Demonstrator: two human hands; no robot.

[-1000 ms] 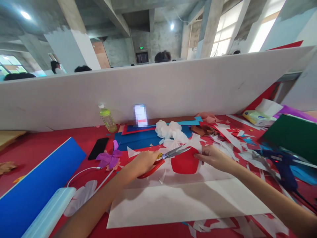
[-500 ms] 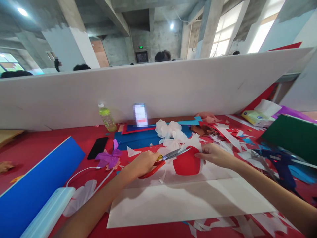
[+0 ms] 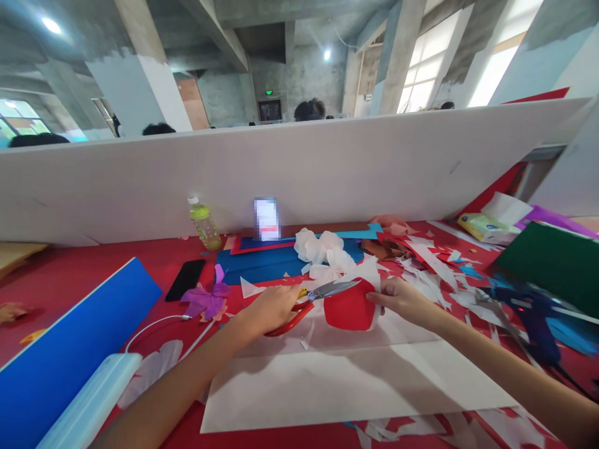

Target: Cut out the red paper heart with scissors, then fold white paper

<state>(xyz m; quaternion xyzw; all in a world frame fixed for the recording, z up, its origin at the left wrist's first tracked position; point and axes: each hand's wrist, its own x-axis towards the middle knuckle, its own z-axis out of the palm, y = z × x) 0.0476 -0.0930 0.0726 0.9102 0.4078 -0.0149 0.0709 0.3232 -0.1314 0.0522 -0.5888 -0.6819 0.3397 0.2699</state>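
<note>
My left hand (image 3: 281, 305) is closed round the handles of a pair of scissors (image 3: 333, 289) with red and yellow grips. The blades point right and lie along the upper edge of a red piece of paper (image 3: 349, 307), with white paper along its edge. Between thumb and fingers, my right hand (image 3: 395, 295) pinches that piece at its right side. Below both hands a large white sheet (image 3: 355, 383) lies on the red table. Just behind the blades sit white paper petals (image 3: 322, 246).
A purple paper flower (image 3: 208, 296), a black phone (image 3: 186, 280) and a bottle (image 3: 204, 224) stand or lie to the left. On the right are paper scraps (image 3: 428, 280), a glue gun (image 3: 531, 315) and a green board (image 3: 552, 268). A white panel (image 3: 355, 168) rises behind.
The scissor blades have closed together along the red paper's upper edge. The red paper and my right hand have shifted slightly left.
</note>
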